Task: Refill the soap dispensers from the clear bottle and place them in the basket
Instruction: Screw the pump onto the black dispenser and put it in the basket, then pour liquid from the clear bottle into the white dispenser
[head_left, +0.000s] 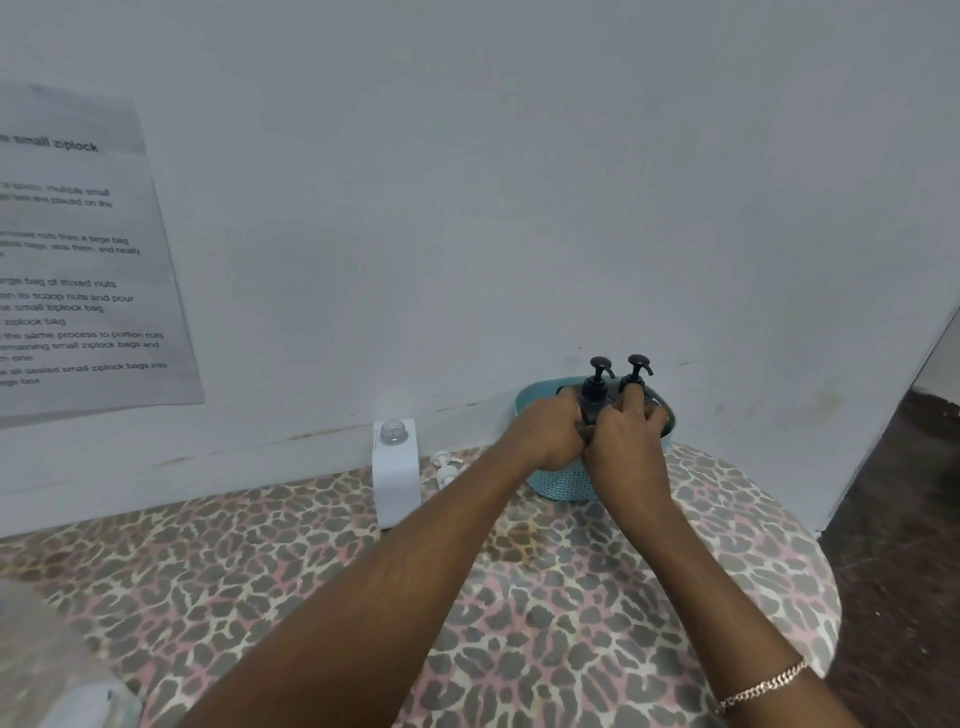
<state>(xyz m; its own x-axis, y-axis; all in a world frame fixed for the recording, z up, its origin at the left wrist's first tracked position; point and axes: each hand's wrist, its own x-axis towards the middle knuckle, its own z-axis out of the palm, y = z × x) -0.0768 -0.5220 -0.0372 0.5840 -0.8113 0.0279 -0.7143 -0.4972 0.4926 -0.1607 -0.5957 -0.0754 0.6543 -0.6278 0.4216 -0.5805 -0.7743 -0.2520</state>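
Both hands meet over teal basket (558, 486) at table's (322, 587) far edge by wall. Left hand (550, 434) wraps body of nearer black dispenser (596, 387). Right hand (631, 441) has fingers curled on second dispenser (638, 370). Both dispensers upright inside basket. Clear bottle (396, 470) uncapped, left of basket, well apart from hands.
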